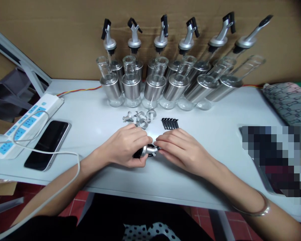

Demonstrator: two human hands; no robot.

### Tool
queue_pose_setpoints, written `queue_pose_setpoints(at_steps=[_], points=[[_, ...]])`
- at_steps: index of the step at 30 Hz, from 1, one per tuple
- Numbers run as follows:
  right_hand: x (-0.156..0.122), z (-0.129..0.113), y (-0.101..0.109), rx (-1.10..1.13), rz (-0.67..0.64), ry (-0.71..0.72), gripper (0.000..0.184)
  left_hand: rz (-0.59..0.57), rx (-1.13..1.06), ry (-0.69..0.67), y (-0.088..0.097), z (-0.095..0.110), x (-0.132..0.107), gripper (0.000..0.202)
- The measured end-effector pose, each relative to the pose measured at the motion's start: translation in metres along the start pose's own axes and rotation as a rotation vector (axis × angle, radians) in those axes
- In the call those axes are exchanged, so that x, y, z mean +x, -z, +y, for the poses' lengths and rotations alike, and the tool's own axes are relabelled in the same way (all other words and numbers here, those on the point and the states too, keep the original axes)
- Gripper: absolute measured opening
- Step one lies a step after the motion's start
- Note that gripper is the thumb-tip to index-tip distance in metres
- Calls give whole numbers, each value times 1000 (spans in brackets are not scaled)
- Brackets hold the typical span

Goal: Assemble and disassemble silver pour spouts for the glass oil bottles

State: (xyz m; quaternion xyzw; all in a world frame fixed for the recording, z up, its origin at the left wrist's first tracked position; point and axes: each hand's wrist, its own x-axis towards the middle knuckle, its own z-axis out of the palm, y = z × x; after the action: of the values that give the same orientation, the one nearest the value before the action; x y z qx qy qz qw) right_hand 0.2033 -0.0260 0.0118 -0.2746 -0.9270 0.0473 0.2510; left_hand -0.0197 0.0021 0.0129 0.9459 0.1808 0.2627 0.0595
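My left hand [127,146] and my right hand [182,148] meet over the white table [215,134], both closed around one small silver pourer spout [148,150] with a black part at its left end. Just beyond my fingers lies a heap of several loose silver spouts [139,117], and to its right a row of several black caps [170,123]. Behind them stand two rows of glass bottles with steel sleeves [154,87]; the back row [161,40] carries fitted pourers with black lids, the front row has bare necks.
A white power strip [27,120] with blue sockets and its cable lies at the left, next to a dark phone [48,143]. A patterned pouch [289,100] sits at the right, above a blurred-out patch. Brown cardboard backs the table. My right wrist wears a metal bangle [258,207].
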Motion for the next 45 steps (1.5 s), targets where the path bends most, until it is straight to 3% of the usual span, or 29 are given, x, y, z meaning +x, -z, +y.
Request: queue_pose_setpoints(at_steps=[9,15,20,33,45], points=[[0,-1,1,-4,56,16,10,106,-65,17,-3,-2,-1,22],[1,0,-2,-27,81,-18,9,28,35,44,-2,-4,-1,32],[0,0,-2,-51,68,-49,10,33,86,31,-3,-4,-1,43],[-2,1,-3,-30,-10,-97,12,19,119,40,-2,-3,-1,39],[-1,0,-2,-75,94,-85,8,81,127,-19,1,-2,-1,22]])
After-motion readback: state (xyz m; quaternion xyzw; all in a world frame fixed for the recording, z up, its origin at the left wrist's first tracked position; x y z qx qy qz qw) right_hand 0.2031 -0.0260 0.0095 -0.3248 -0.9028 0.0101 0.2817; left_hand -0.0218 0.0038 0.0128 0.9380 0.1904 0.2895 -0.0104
